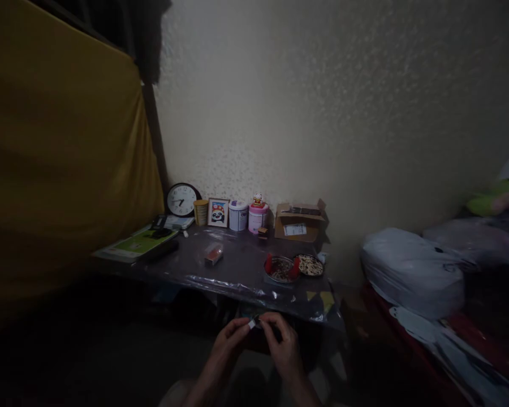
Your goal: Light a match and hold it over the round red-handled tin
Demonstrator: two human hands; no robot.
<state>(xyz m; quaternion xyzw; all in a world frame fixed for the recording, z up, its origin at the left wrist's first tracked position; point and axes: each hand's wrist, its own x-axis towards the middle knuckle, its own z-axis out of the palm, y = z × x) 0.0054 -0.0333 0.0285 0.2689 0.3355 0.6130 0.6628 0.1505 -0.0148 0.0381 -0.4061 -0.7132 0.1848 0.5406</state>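
Observation:
Just in front of the table's near edge, my left hand (230, 341) and my right hand (282, 342) meet fingertip to fingertip. Between them is a small object (252, 323) with a white part and a darker part, too small and dim to name. The left thumb and fingers pinch its white end. On its dark end, the right thumb and forefinger are closed. Beyond the hands, a round tin (275, 279) holds dark small pieces, with two red upright parts at its sides. Touching or close beside it is a round dish (311, 265) of pale and dark slivers.
The table (241, 265) has a shiny plastic cover. A small reddish box (214, 254) lies on it. Along the wall stand a clock (182, 200), a panda picture (218, 212), tubs (238, 216) and a cardboard box (297, 229). White bags (411, 268) are piled right; a yellow curtain (68, 141) hangs left.

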